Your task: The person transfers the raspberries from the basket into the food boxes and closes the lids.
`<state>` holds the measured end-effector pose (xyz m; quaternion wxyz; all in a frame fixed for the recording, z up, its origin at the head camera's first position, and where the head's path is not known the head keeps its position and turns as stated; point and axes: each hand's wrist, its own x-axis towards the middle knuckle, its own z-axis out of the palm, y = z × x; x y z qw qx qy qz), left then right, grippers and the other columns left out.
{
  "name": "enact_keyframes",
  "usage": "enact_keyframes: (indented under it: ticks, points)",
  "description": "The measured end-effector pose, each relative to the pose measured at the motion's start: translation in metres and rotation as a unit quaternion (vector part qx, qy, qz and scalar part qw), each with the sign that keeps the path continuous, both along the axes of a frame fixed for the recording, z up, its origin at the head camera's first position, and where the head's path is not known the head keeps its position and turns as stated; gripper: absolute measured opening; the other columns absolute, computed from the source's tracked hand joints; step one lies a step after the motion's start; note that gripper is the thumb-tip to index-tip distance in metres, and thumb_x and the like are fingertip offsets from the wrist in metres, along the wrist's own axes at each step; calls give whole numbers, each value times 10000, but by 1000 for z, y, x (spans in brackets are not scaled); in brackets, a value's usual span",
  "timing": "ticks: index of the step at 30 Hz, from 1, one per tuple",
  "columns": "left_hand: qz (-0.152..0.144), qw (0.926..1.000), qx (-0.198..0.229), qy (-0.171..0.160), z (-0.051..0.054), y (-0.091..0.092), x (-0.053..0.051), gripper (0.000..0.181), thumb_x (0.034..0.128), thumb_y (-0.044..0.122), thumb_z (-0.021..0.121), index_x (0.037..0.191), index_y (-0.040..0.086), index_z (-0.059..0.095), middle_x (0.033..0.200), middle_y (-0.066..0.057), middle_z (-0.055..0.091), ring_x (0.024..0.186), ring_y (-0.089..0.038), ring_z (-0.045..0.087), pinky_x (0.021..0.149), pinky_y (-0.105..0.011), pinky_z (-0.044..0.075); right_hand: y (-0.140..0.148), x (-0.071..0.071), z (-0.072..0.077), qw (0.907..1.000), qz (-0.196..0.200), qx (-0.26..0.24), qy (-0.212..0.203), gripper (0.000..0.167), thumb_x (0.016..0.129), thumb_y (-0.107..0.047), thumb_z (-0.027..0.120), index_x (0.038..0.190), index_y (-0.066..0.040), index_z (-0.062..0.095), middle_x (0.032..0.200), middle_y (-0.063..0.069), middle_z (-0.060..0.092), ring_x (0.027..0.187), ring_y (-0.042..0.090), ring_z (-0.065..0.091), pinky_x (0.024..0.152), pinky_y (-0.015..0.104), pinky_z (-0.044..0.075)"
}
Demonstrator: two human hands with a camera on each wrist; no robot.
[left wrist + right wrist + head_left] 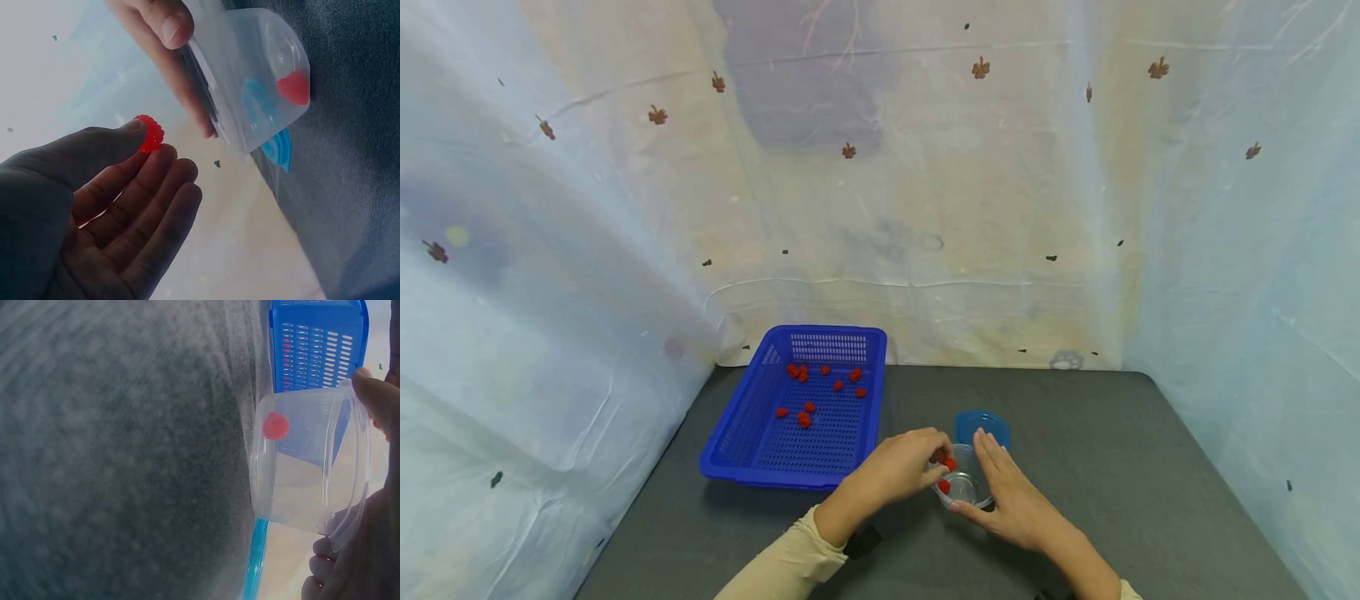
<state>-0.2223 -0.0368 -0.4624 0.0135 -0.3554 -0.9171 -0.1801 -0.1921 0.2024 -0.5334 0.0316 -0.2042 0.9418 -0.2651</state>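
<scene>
Your left hand (904,468) pinches a red berry (152,134) by the clear container (299,490), which your spread right hand (1013,500) seemingly steadies.

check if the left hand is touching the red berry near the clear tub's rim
Touching. The left wrist view shows it plainly: the left hand holds the red berry, its thumb tip against it.
</scene>
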Motion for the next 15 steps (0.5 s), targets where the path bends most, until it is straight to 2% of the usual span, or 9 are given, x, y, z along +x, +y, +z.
enact_keyframes:
  ticks: [8, 15]
  points:
    - [13, 10000, -14, 21, -1, 0, 2, 166, 998, 238, 803, 1137, 174, 741, 1032, 89, 703, 966, -73, 697, 803, -184, 557, -1, 0, 2, 10000, 74, 27, 59, 1143, 978, -725, 624, 1710, -20, 101, 1788, 182, 72, 1651, 378, 87, 1287, 613, 183]
    - [84, 9998, 159, 96, 2, -10, 0, 163, 1003, 276, 798, 1144, 217, 739, 1046, 120, 697, 961, -7, 653, 838, -205, 564, 1, 1, 2, 9999, 74, 28, 91, 1142, 976, -732, 621, 1706, -8, 123, 1784, 197, 94, 1645, 402, 103, 1278, 632, 191]
